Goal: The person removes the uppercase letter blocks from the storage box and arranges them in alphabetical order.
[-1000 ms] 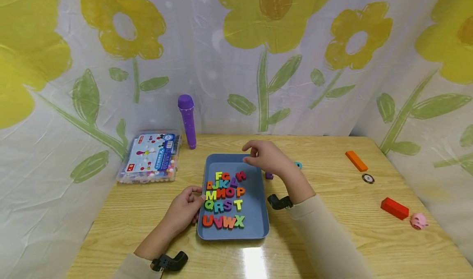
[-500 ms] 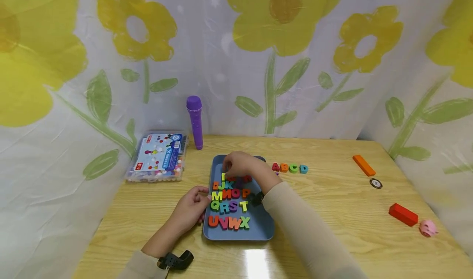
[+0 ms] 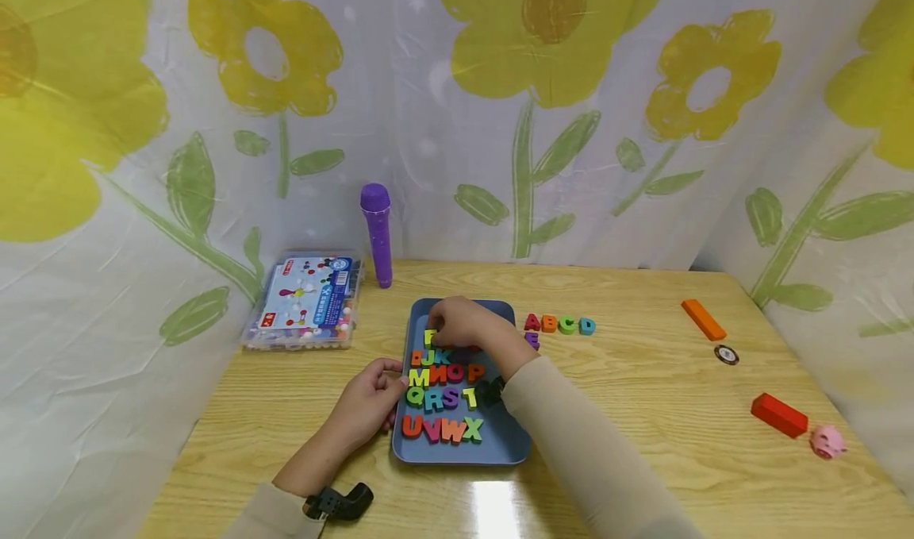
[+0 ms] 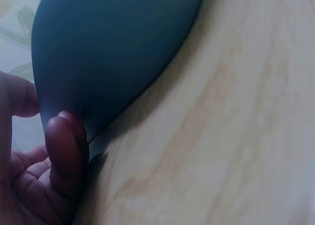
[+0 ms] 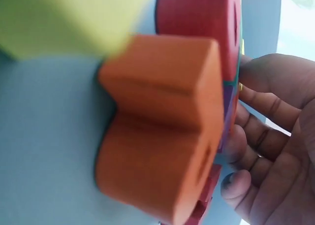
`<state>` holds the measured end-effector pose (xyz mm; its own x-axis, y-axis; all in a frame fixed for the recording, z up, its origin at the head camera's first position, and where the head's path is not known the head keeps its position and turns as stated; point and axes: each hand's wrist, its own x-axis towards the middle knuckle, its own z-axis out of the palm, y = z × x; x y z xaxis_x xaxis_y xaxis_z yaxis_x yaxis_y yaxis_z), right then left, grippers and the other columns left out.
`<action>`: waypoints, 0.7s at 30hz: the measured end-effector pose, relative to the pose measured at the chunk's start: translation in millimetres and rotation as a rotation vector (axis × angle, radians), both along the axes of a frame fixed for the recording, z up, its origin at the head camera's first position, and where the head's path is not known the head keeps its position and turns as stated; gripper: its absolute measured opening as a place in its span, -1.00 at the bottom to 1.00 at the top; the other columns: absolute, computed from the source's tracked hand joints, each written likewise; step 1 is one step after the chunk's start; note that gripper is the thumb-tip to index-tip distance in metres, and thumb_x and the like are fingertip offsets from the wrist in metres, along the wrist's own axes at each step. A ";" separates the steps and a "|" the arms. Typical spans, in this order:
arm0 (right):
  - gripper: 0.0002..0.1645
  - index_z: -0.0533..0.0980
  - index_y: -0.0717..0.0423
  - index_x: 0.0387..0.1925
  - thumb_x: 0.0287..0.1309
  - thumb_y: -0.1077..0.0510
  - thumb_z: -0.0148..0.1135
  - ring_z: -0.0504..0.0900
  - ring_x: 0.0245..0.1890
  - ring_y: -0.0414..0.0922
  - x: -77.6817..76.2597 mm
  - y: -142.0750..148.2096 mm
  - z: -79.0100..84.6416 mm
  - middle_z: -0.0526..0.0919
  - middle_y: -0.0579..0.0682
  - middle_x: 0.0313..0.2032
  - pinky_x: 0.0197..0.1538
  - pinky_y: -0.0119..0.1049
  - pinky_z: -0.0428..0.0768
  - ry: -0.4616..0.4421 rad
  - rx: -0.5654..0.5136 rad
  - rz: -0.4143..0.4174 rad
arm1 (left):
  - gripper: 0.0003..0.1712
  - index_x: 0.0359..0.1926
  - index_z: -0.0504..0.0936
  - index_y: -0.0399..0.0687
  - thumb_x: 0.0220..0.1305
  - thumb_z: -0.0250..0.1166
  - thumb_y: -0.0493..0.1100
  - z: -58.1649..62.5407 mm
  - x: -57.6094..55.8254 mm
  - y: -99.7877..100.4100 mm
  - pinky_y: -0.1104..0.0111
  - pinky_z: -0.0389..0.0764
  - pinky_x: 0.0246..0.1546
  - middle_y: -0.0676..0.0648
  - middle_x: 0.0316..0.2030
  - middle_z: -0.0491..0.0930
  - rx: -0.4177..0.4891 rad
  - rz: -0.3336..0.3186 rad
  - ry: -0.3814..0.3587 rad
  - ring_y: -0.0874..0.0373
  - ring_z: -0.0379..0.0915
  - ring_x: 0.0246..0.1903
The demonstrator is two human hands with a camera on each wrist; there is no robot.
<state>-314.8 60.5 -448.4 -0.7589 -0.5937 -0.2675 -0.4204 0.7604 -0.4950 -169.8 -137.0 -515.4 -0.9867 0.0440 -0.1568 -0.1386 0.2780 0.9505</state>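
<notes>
A blue-grey tray (image 3: pixel 500 436) stands on the table, filled with coloured toy letters in rows. At its left side my left hand (image 3: pixel 370 396) grips the wall, and the left wrist view has its fingers curled against the outer face of the tray (image 4: pixel 108 52). My right hand (image 3: pixel 460 322) reaches over the far rows, fingertips at the yellow letter F (image 3: pixel 429 337), which it appears to pinch. Letters under that hand are hidden. Close up in the right wrist view are an orange letter P (image 5: pixel 162 126) and my right hand (image 5: pixel 275 131) beyond it.
Right of the tray lie letters A (image 3: pixel 531 322), B, C and D, with a purple E (image 3: pixel 531 340) below. Behind left are a boxed bead set (image 3: pixel 303 301) and a purple microphone (image 3: pixel 378 237). Farther right: an orange block (image 3: pixel 703 319), a chip (image 3: pixel 726 354), a red block (image 3: pixel 779 414), a pig head (image 3: pixel 827 441).
My right hand has moved from above the tray's far right edge leftward and down to the letter F, which has shifted slightly. My left hand stays at the tray's side.
</notes>
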 end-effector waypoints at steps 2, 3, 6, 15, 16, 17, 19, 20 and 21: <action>-0.79 0.74 0.03 0.04 0.45 0.12 0.39 0.62 -0.18 -0.09 -0.8 0.1 -1.5 0.72 -0.03 -0.11 -0.03 -0.18 0.68 0.000 -0.003 -0.007 | -0.66 0.28 0.56 -0.15 0.63 0.26 -0.12 0.1 -0.2 0.5 0.31 0.59 -0.59 -0.09 -0.45 0.59 0.000 0.001 -0.002 0.09 0.44 -0.64; -0.79 0.74 0.03 0.04 0.45 0.12 0.40 0.63 -0.19 -0.08 -0.9 0.4 -1.9 0.72 -0.03 -0.12 -0.05 -0.19 0.68 0.000 -0.006 -0.010 | -0.65 0.28 0.56 -0.15 0.62 0.26 -0.12 0.3 -0.2 0.8 0.31 0.59 -0.60 -0.08 -0.45 0.59 -0.001 0.002 -0.002 0.10 0.44 -0.64; -0.80 0.73 0.04 0.03 0.45 0.12 0.40 0.63 -0.21 -0.08 -0.9 1.7 -2.6 0.71 -0.02 -0.15 -0.11 -0.21 0.67 -0.003 -0.015 -0.020 | -0.66 0.28 0.56 -0.14 0.62 0.27 -0.12 0.8 -0.7 1.8 0.31 0.59 -0.60 -0.08 -0.45 0.59 0.000 0.005 -0.005 0.10 0.44 -0.64; -0.79 0.70 0.08 0.03 0.44 0.15 0.39 0.61 -0.21 -0.10 -0.8 19.8 2.5 0.71 -0.01 -0.14 -0.04 -0.19 0.66 0.076 -0.108 -0.029 | -0.65 0.28 0.56 -0.16 0.62 0.26 -0.13 2.1 -1.1 3.8 0.30 0.59 -0.61 -0.08 -0.44 0.59 0.007 -0.005 -0.002 0.10 0.43 -0.64; -0.79 0.70 0.08 0.03 0.44 0.16 0.39 0.63 -0.19 -0.10 -0.2 24.8 5.6 0.72 -0.01 -0.12 0.00 -0.17 0.67 0.094 -0.131 -0.032 | -0.65 0.29 0.56 -0.15 0.62 0.26 -0.13 2.8 -0.9 3.8 0.30 0.59 -0.61 -0.08 -0.44 0.59 0.008 -0.003 -0.007 0.10 0.43 -0.64; -0.80 0.70 0.09 0.03 0.44 0.17 0.39 0.65 -0.15 -0.10 1.0 30.6 9.4 0.74 0.00 -0.10 0.03 -0.15 0.69 0.114 -0.154 -0.037 | -0.64 0.29 0.56 -0.15 0.62 0.26 -0.13 3.0 -0.4 3.5 0.29 0.58 -0.61 -0.09 -0.43 0.60 0.008 -0.002 -0.009 0.10 0.43 -0.64; -0.80 0.71 0.09 0.03 0.43 0.18 0.40 0.67 -0.12 -0.09 3.5 46.0 17.6 0.75 0.00 -0.08 0.07 -0.12 0.70 0.146 -0.209 -0.049 | -0.63 0.30 0.56 -0.14 0.62 0.27 -0.12 2.7 -0.2 2.4 0.28 0.59 -0.60 -0.09 -0.42 0.61 0.000 -0.002 -0.009 0.10 0.44 -0.63; -0.81 0.71 0.09 0.02 0.42 0.18 0.40 0.67 -0.11 -0.08 5.1 54.8 21.8 0.75 0.01 -0.07 0.06 -0.11 0.70 0.159 -0.232 -0.063 | -0.63 0.30 0.56 -0.14 0.61 0.27 -0.12 2.5 -0.2 1.7 0.28 0.59 -0.60 -0.09 -0.41 0.62 -0.001 -0.002 -0.009 0.09 0.44 -0.63; -0.81 0.71 0.08 0.01 0.43 0.18 0.40 0.67 -0.12 -0.07 6.8 64.3 25.5 0.75 0.01 -0.08 0.04 -0.11 0.70 0.171 -0.253 -0.079 | -0.63 0.31 0.56 -0.14 0.62 0.27 -0.12 2.3 -0.2 0.9 0.27 0.60 -0.59 -0.10 -0.40 0.62 -0.004 -0.002 -0.008 0.09 0.45 -0.62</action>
<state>-308.0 124.8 -422.9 -0.8268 -0.5622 0.0168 -0.4581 0.6557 -0.6002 -170.0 -136.1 -513.1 -0.9852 0.0457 -0.1651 -0.1458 0.2819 0.9483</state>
